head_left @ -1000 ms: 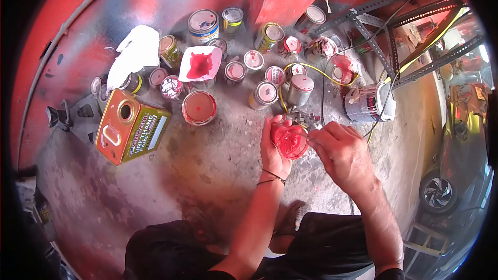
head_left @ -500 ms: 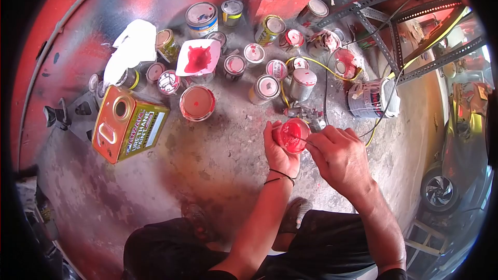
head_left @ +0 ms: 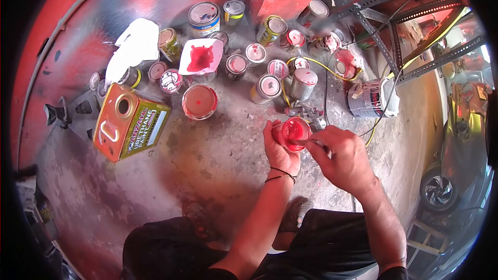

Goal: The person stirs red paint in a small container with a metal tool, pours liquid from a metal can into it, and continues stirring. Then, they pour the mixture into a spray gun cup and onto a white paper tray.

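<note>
My left hand (head_left: 280,151) is wrapped round a small clear cup of red paint (head_left: 291,134), tilted so that its opening faces me. From the right, my right hand (head_left: 342,156) pinches a thin stirring stick (head_left: 312,142), whose far end dips into the red paint. Just beyond the cup, a metal spray gun (head_left: 311,115) is partly hidden behind my hands. Beyond it stands a silvery can (head_left: 303,84) with a red-stained lid.
Many paint cans stand on the floor ahead, among them an open-topped red one (head_left: 199,101). A large urethane paint tin (head_left: 129,123) is at left. A white bucket (head_left: 371,98), yellow hose (head_left: 317,64) and metal frame (head_left: 394,39) are at right.
My right hand has turned slightly, and more of the stick shows between it and the cup. The cup's opening shows a little differently.
</note>
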`<act>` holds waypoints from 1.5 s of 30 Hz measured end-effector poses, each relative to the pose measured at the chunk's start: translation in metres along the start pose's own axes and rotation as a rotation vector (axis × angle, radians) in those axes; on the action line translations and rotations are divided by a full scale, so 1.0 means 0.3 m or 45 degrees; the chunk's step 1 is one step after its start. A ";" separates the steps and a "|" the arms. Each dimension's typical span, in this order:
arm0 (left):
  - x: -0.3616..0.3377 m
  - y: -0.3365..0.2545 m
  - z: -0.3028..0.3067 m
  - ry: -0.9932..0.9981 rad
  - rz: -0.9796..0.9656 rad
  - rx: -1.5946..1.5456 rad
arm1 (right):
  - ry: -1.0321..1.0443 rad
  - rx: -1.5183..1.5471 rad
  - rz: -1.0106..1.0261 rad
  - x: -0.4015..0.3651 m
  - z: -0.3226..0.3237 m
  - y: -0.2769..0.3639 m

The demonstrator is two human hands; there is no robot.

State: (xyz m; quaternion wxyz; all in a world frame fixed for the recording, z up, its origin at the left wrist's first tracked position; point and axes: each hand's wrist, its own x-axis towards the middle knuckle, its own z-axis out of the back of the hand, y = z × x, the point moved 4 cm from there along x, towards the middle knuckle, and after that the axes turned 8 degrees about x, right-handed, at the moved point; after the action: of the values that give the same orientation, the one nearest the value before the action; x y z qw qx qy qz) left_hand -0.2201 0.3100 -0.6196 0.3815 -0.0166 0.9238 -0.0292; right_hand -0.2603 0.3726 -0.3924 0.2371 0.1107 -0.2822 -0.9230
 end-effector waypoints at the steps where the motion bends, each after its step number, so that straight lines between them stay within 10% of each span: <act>1: -0.010 -0.006 -0.007 -0.003 0.016 -0.003 | -0.036 0.141 -0.039 0.000 -0.002 -0.008; 28: -0.042 -0.013 -0.037 0.076 0.006 0.012 | -0.178 0.055 -0.166 0.016 0.007 0.047; 45: -0.058 -0.008 -0.041 0.086 0.024 0.005 | -0.018 -0.317 0.201 0.021 0.042 0.064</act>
State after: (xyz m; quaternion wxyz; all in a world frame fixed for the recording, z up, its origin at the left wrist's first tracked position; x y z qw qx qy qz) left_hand -0.2165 0.3090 -0.5986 0.3504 -0.0061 0.9362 -0.0281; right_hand -0.2628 0.3613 -0.3715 0.3188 0.0515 -0.1752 -0.9301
